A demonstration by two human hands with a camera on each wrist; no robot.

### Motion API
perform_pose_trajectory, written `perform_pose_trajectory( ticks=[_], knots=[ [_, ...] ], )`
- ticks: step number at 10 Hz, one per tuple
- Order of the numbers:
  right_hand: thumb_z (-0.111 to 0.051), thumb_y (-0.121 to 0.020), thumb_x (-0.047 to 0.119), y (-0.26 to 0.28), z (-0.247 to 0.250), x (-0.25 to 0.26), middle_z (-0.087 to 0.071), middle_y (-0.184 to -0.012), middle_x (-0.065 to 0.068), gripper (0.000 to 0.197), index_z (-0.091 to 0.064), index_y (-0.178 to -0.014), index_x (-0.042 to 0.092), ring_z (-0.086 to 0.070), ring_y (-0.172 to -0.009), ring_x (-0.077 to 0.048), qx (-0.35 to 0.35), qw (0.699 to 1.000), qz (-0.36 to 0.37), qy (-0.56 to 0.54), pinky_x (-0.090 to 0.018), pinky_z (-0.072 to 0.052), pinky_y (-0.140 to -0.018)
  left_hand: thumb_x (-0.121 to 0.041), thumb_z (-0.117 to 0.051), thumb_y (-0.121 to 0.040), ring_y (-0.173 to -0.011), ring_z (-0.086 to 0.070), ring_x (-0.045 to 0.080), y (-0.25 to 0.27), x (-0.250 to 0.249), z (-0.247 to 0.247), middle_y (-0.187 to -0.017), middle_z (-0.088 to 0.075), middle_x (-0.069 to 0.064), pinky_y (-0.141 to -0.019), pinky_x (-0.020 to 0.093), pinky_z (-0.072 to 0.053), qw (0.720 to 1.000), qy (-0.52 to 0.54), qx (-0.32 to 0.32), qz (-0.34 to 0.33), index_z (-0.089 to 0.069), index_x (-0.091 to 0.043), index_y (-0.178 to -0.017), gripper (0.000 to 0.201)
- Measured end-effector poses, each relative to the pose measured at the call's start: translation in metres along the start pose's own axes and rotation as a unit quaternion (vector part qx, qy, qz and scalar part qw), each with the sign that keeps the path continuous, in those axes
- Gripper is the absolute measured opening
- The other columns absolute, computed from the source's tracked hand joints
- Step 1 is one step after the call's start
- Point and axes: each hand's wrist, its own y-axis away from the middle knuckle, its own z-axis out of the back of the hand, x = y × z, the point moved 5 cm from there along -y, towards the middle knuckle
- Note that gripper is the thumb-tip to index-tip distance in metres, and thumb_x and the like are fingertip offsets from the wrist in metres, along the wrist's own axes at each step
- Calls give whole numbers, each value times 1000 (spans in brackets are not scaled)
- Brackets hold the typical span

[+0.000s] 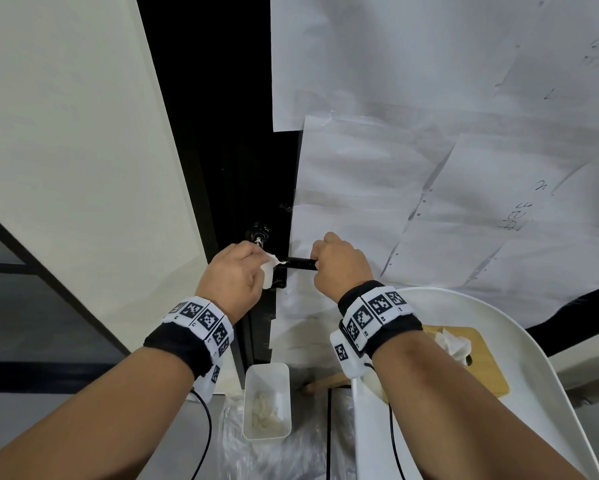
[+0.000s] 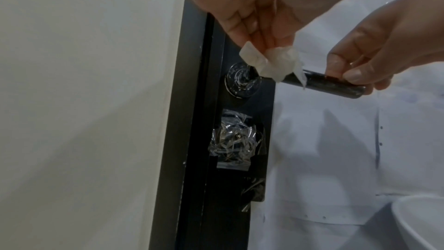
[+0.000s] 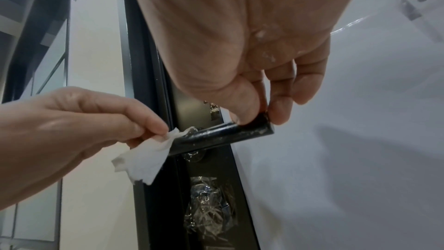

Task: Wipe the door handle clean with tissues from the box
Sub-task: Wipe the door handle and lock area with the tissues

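A black lever door handle [image 1: 300, 263] [image 2: 319, 83] [image 3: 216, 136] sticks out from a dark door edge, with whitish smears along it. My left hand [image 1: 242, 271] [image 2: 259, 39] [image 3: 100, 121] pinches a crumpled white tissue [image 1: 269, 266] [image 2: 271, 62] [image 3: 144, 157] against the handle's inner end, near the round metal base [image 2: 242, 81]. My right hand [image 1: 336, 261] [image 2: 374, 58] [image 3: 254, 109] pinches the handle's free end between thumb and fingers. A wooden tissue box [image 1: 481, 362] with white tissue [image 1: 452, 346] poking out sits at the lower right.
White paper sheets [image 1: 447, 133] cover the door. A white chair [image 1: 499, 341] bearing the box stands at lower right. A white plastic bin [image 1: 267, 400] holding used tissues sits on the floor below the handle. Crinkled clear plastic [image 2: 233, 144] covers the lock under the handle.
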Motion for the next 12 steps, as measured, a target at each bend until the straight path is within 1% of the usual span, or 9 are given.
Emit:
perform_pose_trajectory(
  ticks=[2, 4, 5, 6, 7, 8, 10, 11, 12],
  knots=[
    [-48, -80, 3, 0, 1, 0, -51, -104, -7, 26, -60, -101, 11, -55, -87, -29, -3, 1000, 4, 5, -33, -35, -70, -15, -68, -86, -75, -58, 17, -2, 7, -1, -93, -57, 0, -66, 27, -50, 993, 35, 1, 109, -72, -12, -93, 9],
    [-48, -79, 3, 1, 2, 0, -50, -105, -6, 28, -60, -103, 11, -55, -90, -29, 2, 1000, 2, 1, -34, -38, -73, -10, -61, -88, -83, -60, 16, 0, 14, -9, -95, -63, 2, -71, 31, -54, 991, 31, 51, 120, -69, -14, -89, 9],
    [-48, -79, 3, 1, 1, 0, -51, -105, -6, 27, -60, -102, 12, -55, -89, -29, 4, 1000, 0, 3, -34, -38, -72, -17, -60, -89, -75, -53, 8, -3, 18, -11, -93, -62, 7, -66, 22, -48, 985, 59, 40, 158, -66, -19, -87, 7],
    [-48, -80, 3, 1, 2, 1, -50, -105, -7, 26, -59, -102, 12, -54, -89, -29, 4, 1000, 3, 5, -34, -37, -71, -12, -63, -87, -79, -54, 11, -1, 16, -6, -103, -57, 2, -71, 21, -46, 985, 72, 4, 157, -71, -12, -95, 11],
    [-47, -83, 5, 1, 2, 1, -51, -105, -7, 25, -60, -104, 12, -51, -94, -28, 2, 1000, 20, 24, -34, -36, -72, -23, -63, -88, -73, -58, 12, -1, 23, -5, -94, -62, 1, -70, 24, -50, 974, 54, -4, 219, -71, -17, -96, 14],
    [-48, -93, 16, -1, 2, 2, -51, -104, -9, 16, -60, -101, 8, -50, -86, -26, 10, 999, 29, 9, -34, -40, -68, -36, -64, -88, -77, -62, 12, -5, 24, -7, -88, -66, 0, -73, 23, -51, 967, 52, 22, 248, -72, -18, -97, 22],
    [-47, -93, 9, -4, -5, 1, -44, -94, -8, 13, -58, -98, 4, -47, -71, -25, 23, 999, 9, -30, -32, -37, -63, -33, -62, -89, -71, -63, 12, -12, 27, -8, -78, -70, -1, -63, 19, -43, 938, 82, 18, 337, -71, -16, -91, 20],
    [-47, -91, 4, -5, -7, 1, -40, -91, -6, 12, -58, -95, 4, -46, -71, -25, 15, 999, -2, -43, -32, -36, -62, -27, -64, -89, -73, -62, 14, -14, 26, -7, -83, -68, 2, -67, 19, -42, 944, 89, 4, 318, -72, -14, -89, 16],
    [-47, -91, 5, -4, -7, 1, -46, -95, -10, 11, -58, -94, 4, -48, -71, -26, 8, 999, 1, -50, -33, -39, -63, -23, -67, -87, -80, -57, 13, -14, 24, -8, -95, -59, 2, -73, 20, -43, 957, 87, -23, 276, -73, -13, -87, 13]
  ],
)
